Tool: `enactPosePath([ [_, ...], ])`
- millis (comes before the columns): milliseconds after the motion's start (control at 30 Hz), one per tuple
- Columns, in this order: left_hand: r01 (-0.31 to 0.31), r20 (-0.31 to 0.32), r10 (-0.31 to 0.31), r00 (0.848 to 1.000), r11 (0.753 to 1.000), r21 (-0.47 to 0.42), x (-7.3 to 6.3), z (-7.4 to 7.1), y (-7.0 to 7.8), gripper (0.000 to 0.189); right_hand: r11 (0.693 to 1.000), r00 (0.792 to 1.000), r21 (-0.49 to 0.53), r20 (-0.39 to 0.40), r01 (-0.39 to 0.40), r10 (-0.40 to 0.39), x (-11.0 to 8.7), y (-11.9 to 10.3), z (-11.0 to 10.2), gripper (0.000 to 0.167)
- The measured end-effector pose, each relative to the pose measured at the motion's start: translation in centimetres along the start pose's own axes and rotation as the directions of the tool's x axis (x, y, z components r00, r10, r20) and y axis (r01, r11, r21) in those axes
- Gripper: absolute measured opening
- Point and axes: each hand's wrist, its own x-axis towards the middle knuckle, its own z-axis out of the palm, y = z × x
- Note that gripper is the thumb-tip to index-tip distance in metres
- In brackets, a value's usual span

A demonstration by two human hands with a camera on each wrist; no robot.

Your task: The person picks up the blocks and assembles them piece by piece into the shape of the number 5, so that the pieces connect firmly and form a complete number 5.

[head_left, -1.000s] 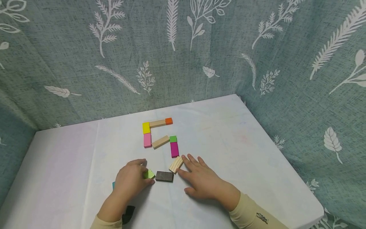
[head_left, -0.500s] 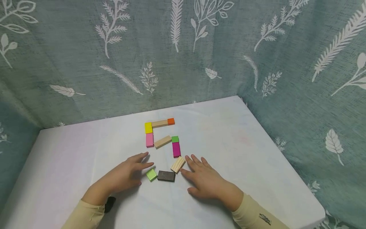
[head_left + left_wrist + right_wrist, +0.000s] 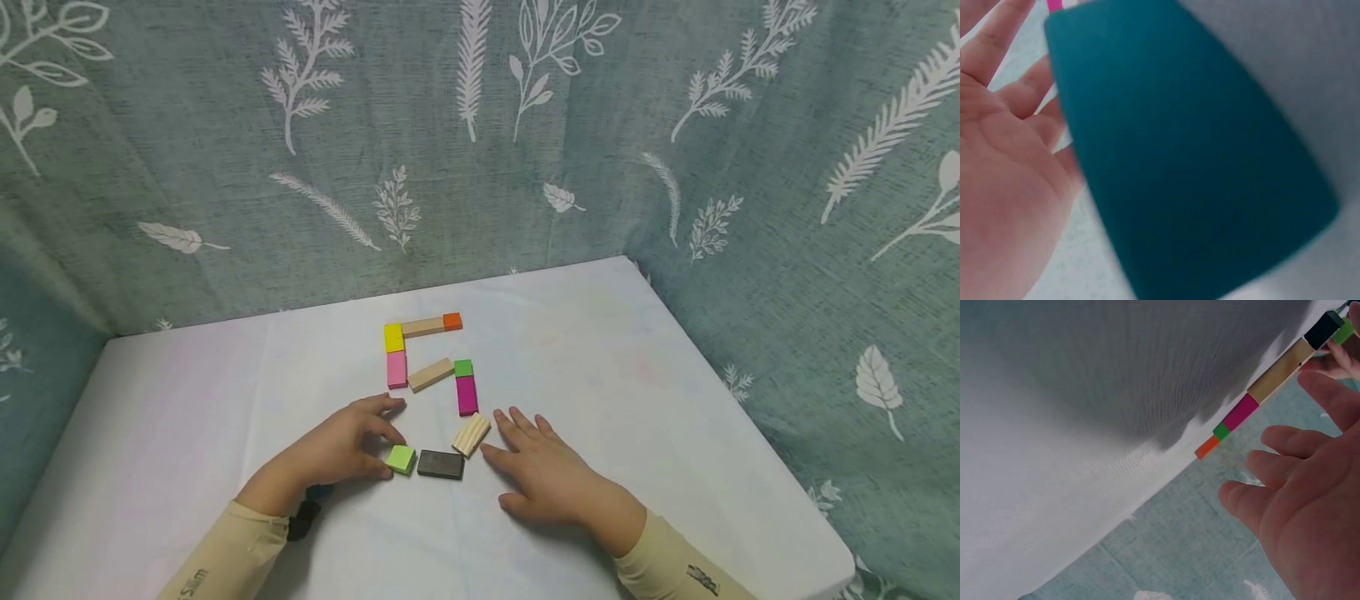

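In the head view, my left hand has its thumb and a finger at the sides of a small light green block, pinching it at its left part. Just right of this block lies a dark brown block, with a narrow gap between. A striped natural-wood block slants up from the brown one's far right corner. My right hand lies spread beside the wooden block, fingers fairly straight, holding nothing. A teal block fills much of the left wrist view, hiding that hand's fingertips.
Beyond the hands, a line of blocks winds away on the white tabletop: magenta, green, plain wood, pink, yellow, wood and orange. A patterned curtain hangs behind.
My left hand let go of the light green block, drew back left, then returned to it. The block has turned straighter beside the brown one. My right hand has stayed put.
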Motion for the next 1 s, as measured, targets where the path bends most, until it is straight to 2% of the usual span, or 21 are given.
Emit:
enactPosePath([
  [133,-0.019,0.029,0.020,0.999,0.999,-0.029,0.4,0.0,0.0,0.042,1.000,1.000,-0.002,0.011,-0.005,0.005,0.0,0.3,0.1,0.065],
  [367,-0.041,0.084,0.039,0.996,0.999,0.026,1.2,-0.1,0.2,0.046,1.000,1.000,0.002,0.010,-0.005,0.005,0.0,0.5,0.2,0.065],
  [600,-0.070,0.131,0.061,0.990,0.996,0.063,1.6,-0.5,0.1,0.046,0.999,0.998,0.009,0.045,-0.033,0.033,0.1,0.4,0.4,0.066],
  [767,-0.094,0.180,0.090,0.980,0.996,0.010,1.6,-1.0,-0.4,0.052,0.999,0.998,0.012,0.050,-0.048,0.047,0.0,0.5,0.4,0.066],
  [867,-0.078,0.165,0.091,0.982,0.994,-0.081,0.9,-1.9,-1.1,0.061,0.998,0.997,0.018,0.052,-0.054,0.053,0.0,0.6,0.3,0.066],
  [933,-0.077,0.114,0.094,0.989,0.986,-0.149,-0.5,-2.6,-2.0,0.064,0.998,0.997,0.024,0.053,-0.054,0.053,-0.1,0.5,0.2,0.066],
  [1000,-0.095,0.040,0.105,0.994,0.975,-0.202,-2.5,-3.3,-3.0,0.063,0.998,0.997,0.026,0.055,-0.055,0.054,-0.1,0.6,0.1,0.065],
])
